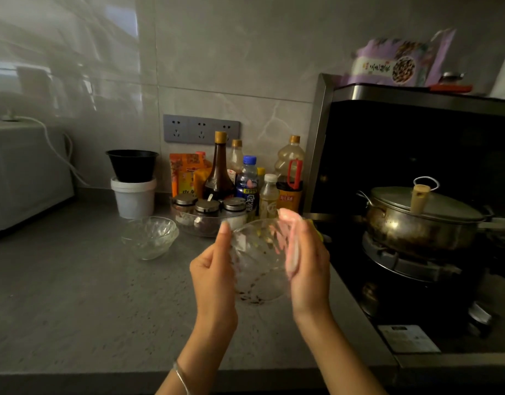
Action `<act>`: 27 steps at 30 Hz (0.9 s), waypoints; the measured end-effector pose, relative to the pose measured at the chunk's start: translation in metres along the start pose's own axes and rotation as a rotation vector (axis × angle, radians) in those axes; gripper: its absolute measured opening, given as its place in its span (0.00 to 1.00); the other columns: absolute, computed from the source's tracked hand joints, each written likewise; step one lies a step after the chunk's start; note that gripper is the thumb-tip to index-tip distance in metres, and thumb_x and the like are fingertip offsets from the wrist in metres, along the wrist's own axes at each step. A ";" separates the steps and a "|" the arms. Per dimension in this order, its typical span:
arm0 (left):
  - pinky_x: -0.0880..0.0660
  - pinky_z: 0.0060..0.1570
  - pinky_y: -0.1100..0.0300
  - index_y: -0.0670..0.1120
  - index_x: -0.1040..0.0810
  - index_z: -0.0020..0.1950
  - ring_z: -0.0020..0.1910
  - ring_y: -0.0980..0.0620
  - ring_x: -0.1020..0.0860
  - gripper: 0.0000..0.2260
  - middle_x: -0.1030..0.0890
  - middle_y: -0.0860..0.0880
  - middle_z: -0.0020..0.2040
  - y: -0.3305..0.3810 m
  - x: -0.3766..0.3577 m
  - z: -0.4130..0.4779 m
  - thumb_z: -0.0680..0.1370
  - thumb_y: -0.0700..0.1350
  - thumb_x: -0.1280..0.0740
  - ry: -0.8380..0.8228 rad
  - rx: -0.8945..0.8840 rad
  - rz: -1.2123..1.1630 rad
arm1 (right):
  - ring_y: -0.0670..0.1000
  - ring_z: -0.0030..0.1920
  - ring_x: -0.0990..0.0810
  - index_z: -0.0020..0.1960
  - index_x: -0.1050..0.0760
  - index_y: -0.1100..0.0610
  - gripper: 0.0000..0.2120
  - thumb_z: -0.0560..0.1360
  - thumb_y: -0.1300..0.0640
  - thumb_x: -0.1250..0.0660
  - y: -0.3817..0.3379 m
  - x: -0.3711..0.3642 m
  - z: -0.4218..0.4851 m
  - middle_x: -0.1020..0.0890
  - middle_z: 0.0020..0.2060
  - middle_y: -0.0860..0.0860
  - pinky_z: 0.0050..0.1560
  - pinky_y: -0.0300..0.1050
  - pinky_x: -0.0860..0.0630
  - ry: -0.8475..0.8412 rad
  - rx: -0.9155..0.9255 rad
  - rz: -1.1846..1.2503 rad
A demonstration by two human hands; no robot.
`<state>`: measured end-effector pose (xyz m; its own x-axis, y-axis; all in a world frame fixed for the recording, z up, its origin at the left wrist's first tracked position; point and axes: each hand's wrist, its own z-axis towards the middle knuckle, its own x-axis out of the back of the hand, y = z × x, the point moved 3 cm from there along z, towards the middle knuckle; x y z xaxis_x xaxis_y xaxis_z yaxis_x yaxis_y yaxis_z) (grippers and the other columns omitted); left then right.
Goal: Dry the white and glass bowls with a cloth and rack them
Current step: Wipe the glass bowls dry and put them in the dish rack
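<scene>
Head view: the glass bowl is held just above the surface, tipped on its side between both hands, beside the stove. The left hand grips its left wall, thumb up at the rim and fingers curled. The right hand hooks blurred fingers over the opposite rim into the bowl. A yellow sliver behind it may be the cloth; I cannot tell. The step likely goes best with the left grip firm while the cloth works round the inner wall to the bottom, turning the bowl. A second glass bowl stands on the surface to the left. No rack shows.
</scene>
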<state>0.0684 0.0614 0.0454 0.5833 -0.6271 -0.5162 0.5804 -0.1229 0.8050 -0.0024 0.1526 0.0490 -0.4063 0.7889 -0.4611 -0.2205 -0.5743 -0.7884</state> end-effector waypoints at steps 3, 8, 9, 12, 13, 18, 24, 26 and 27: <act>0.26 0.46 0.49 0.48 0.20 0.32 0.41 0.45 0.23 0.18 0.20 0.44 0.38 -0.002 0.000 0.002 0.71 0.61 0.34 -0.007 0.055 -0.093 | 0.48 0.51 0.19 0.59 0.23 0.53 0.17 0.80 0.48 0.46 0.002 0.002 -0.009 0.17 0.49 0.49 0.47 0.43 0.22 0.123 -0.218 0.080; 0.27 0.54 0.55 0.64 0.16 0.36 0.46 0.62 0.18 0.19 0.15 0.58 0.42 0.012 -0.010 0.000 0.78 0.58 0.45 -0.205 0.098 0.073 | 0.48 0.33 0.18 0.45 0.22 0.54 0.15 0.78 0.47 0.42 0.004 0.012 -0.007 0.17 0.31 0.48 0.29 0.40 0.26 0.165 -0.197 0.136; 0.28 0.52 0.59 0.65 0.16 0.37 0.46 0.65 0.19 0.22 0.16 0.61 0.40 0.010 -0.009 0.003 0.80 0.58 0.49 -0.255 0.137 0.149 | 0.47 0.32 0.18 0.43 0.22 0.54 0.14 0.76 0.46 0.40 0.001 0.015 -0.004 0.17 0.29 0.47 0.31 0.41 0.27 0.184 -0.168 0.130; 0.22 0.49 0.54 0.53 0.21 0.62 0.55 0.48 0.18 0.30 0.16 0.49 0.55 -0.008 0.006 0.014 0.79 0.65 0.56 -0.498 0.514 0.202 | 0.43 0.26 0.23 0.29 0.25 0.53 0.16 0.72 0.45 0.35 -0.012 0.023 0.002 0.24 0.23 0.46 0.29 0.35 0.29 0.155 0.133 -0.083; 0.20 0.44 0.53 0.50 0.25 0.67 0.53 0.42 0.18 0.35 0.19 0.44 0.60 -0.012 0.010 0.011 0.76 0.70 0.57 -0.618 0.718 0.160 | 0.40 0.22 0.27 0.24 0.28 0.54 0.22 0.76 0.51 0.38 -0.015 0.027 0.001 0.28 0.20 0.45 0.28 0.32 0.31 0.079 0.265 -0.176; 0.18 0.35 0.52 0.45 0.32 0.72 0.52 0.35 0.19 0.32 0.25 0.35 0.65 -0.017 0.031 0.000 0.74 0.63 0.39 -0.732 1.125 -0.159 | 0.47 0.24 0.28 0.25 0.34 0.61 0.30 0.83 0.51 0.49 -0.016 0.030 -0.015 0.29 0.21 0.48 0.35 0.37 0.29 -0.386 0.497 -0.410; 0.20 0.31 0.53 0.43 0.25 0.62 0.42 0.41 0.17 0.23 0.16 0.42 0.48 -0.021 0.033 -0.005 0.72 0.54 0.42 -0.536 0.730 -0.084 | 0.50 0.49 0.23 0.46 0.20 0.57 0.20 0.82 0.51 0.49 -0.027 0.007 -0.008 0.20 0.43 0.50 0.56 0.50 0.31 -0.710 0.586 -0.962; 0.22 0.28 0.54 0.44 0.23 0.56 0.36 0.46 0.17 0.20 0.16 0.44 0.42 -0.018 0.035 -0.009 0.73 0.54 0.44 -0.476 0.587 -0.039 | 0.44 0.60 0.27 0.58 0.22 0.50 0.18 0.81 0.46 0.49 -0.022 0.003 -0.006 0.22 0.55 0.43 0.67 0.45 0.40 -0.827 0.549 -1.155; 0.22 0.29 0.53 0.45 0.22 0.56 0.37 0.47 0.17 0.19 0.16 0.44 0.43 -0.019 0.037 -0.009 0.74 0.53 0.45 -0.449 0.539 -0.022 | 0.41 0.64 0.31 0.63 0.26 0.46 0.19 0.80 0.44 0.49 -0.020 0.003 -0.006 0.25 0.60 0.41 0.70 0.42 0.46 -0.859 0.519 -1.218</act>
<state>0.0840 0.0475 0.0085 0.2164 -0.8627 -0.4571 0.1586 -0.4310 0.8883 0.0057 0.1678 0.0607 -0.0872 0.5633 0.8216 -0.9713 0.1351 -0.1958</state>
